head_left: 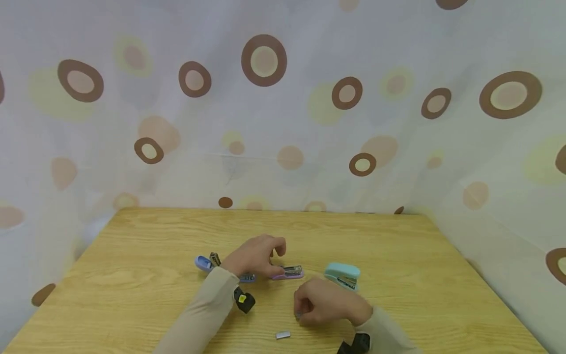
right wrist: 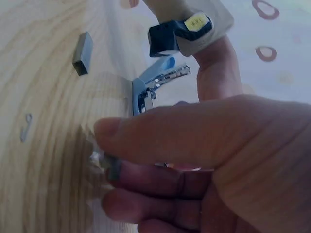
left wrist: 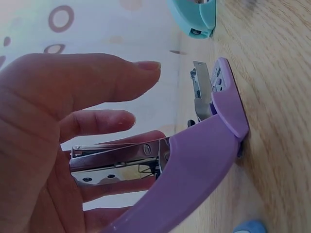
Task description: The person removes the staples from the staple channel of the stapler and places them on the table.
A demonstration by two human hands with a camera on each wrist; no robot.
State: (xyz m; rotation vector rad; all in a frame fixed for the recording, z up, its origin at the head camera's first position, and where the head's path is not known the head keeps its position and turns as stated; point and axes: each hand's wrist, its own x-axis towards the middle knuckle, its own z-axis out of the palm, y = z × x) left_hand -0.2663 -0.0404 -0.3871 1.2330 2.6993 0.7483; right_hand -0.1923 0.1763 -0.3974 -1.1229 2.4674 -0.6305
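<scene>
In the head view, the left hand [head_left: 255, 255] is at an opened purple stapler [head_left: 293, 272] on the counter [head_left: 398, 250], between an opened blue stapler [head_left: 203, 264] and a teal stapler [head_left: 343, 270]. In the left wrist view, that hand's grip stands apart, fingers behind the purple stapler's raised top. In the right wrist view, the right hand [right wrist: 194, 150] pinches a small shiny piece [right wrist: 103, 161] near a staple strip [right wrist: 83, 54].

Left hand [head_left: 255, 254] and wrist [head_left: 231, 267] are hiding parts of purple stapler [head_left: 289, 276] and blue stapler [head_left: 204, 264]; teal stapler [left wrist: 190, 17] is running off left wrist view's top; right hand [head_left: 325, 301] is pinching a blurry, seemingly shiny bit [right wrist: 112, 167].
</scene>
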